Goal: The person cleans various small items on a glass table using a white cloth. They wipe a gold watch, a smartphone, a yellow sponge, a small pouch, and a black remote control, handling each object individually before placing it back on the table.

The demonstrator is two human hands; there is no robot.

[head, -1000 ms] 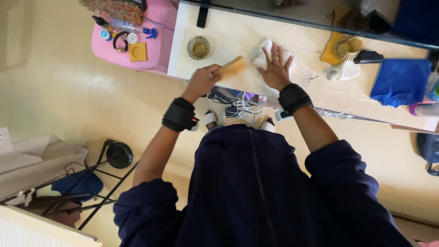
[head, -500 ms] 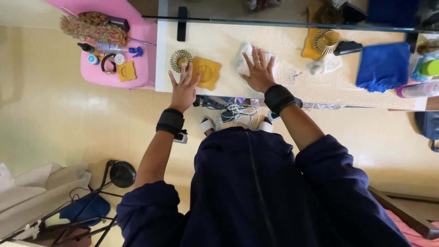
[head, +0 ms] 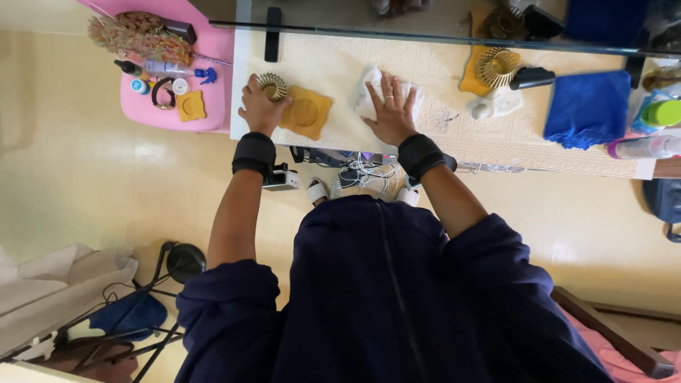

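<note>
- Left hand (head: pixel 261 108) at the left end of the bench (head: pixel 440 128), fingers (head: pixel 250 86) curled round a small gold wire ring holder (head: pixel 272 85), heel beside the mustard coaster (head: pixel 306 113).
- Coaster flat, roughly square with a round dimple, touching the left hand on its right side; wire holder just above and left of it, near the bench's edge.
- Right hand (head: pixel 389 110) spread flat, palm down, pressing a crumpled white cloth (head: pixel 369 96); fingers released and splayed, pointing away toward the mirror (head: pixel 425 18).
- Cloth mostly under the right palm, showing at the fingertips and to the left; left hand near but apart, with the coaster between.
- Black wrist bands on both forearms.
- Farther right on the bench: second wire holder (head: pixel 496 65) on a second mustard coaster, black object (head: pixel 532 76), small white items (head: pixel 493 106), folded blue cloth (head: pixel 587 108).
- At the far right edge: green-capped container (head: pixel 663 113) and a pale bottle (head: pixel 645 147) lying on its side, long axis along the bench; labels too small to make out.
- Pink side table (head: pixel 213 117) left of the bench: clear spray bottle with blue trigger (head: pixel 177 69) lying flat, small round lids, yellow coaster (head: pixel 190 106), woven fringed item (head: pixel 138 35).
</note>
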